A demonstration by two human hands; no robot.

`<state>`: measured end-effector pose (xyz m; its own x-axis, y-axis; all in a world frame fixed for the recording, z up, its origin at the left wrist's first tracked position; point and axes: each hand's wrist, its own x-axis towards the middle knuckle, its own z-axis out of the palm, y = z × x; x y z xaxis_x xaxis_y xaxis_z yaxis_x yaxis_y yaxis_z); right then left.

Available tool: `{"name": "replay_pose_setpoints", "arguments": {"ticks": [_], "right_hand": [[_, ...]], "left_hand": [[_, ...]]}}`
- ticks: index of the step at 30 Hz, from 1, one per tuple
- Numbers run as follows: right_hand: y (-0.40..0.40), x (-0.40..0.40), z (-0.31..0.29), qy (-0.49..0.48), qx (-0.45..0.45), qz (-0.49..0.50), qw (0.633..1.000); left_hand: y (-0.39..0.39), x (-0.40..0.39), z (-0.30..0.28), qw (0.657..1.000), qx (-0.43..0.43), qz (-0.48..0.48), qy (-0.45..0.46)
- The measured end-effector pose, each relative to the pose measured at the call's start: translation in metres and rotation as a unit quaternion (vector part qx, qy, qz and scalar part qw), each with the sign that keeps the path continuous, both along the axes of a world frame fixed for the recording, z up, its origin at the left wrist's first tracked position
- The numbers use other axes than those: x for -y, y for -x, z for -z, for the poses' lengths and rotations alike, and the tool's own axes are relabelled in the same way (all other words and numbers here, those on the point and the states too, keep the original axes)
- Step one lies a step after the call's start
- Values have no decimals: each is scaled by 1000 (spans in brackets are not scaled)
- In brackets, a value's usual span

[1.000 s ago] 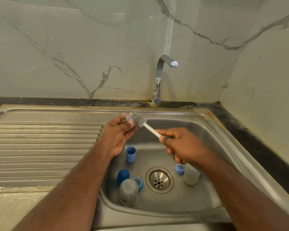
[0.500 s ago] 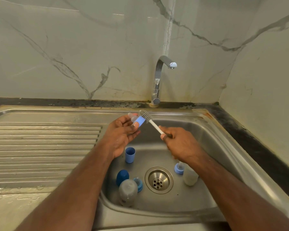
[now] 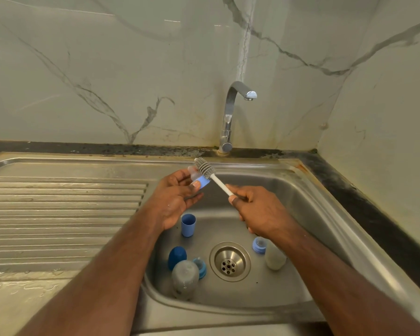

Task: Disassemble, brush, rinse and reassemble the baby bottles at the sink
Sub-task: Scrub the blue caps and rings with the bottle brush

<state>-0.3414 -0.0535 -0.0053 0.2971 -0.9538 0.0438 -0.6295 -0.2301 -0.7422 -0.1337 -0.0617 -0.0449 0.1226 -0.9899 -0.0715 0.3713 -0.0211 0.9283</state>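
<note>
Both forearms are showing bare up to the near edge, with no sleeve reaching into sight. The left hand (image 3: 174, 202) and right hand (image 3: 260, 210) are wearing no gloves, rings, watch or bands.

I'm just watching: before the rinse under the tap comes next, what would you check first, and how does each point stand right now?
1. Left hand holds the teat with blue ring securely: ok, fingers curl round it.
2. Right hand grips the brush by its white handle: ok.
3. Brush head reaches the teat: ok, bristles lie against it.
4. Water running from the tap: not ok, no stream shows.
5. Teat scrubbed clean: cannot tell.
6. Other parts wait in the sink: ok, light blue cap, dark blue cap and two bottles around the drain.
</note>
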Motion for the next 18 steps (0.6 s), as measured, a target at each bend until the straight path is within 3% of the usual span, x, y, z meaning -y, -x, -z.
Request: {"name": "replay_pose_setpoints", "arguments": {"ticks": [3, 9, 14, 18], "right_hand": [[1, 3, 1, -7, -1, 17, 1000], [3, 0, 6, -72, 96, 14, 993], [3, 0, 4, -52, 68, 10, 996], [-2, -5, 3, -10, 28, -7, 1000]], "left_hand": [[2, -3, -2, 1000, -7, 29, 5], [-3, -2, -3, 998, -56, 13, 13], [-4, 1, 0, 999, 8, -36, -34], [-7, 2, -1, 999, -17, -19, -25]]}}
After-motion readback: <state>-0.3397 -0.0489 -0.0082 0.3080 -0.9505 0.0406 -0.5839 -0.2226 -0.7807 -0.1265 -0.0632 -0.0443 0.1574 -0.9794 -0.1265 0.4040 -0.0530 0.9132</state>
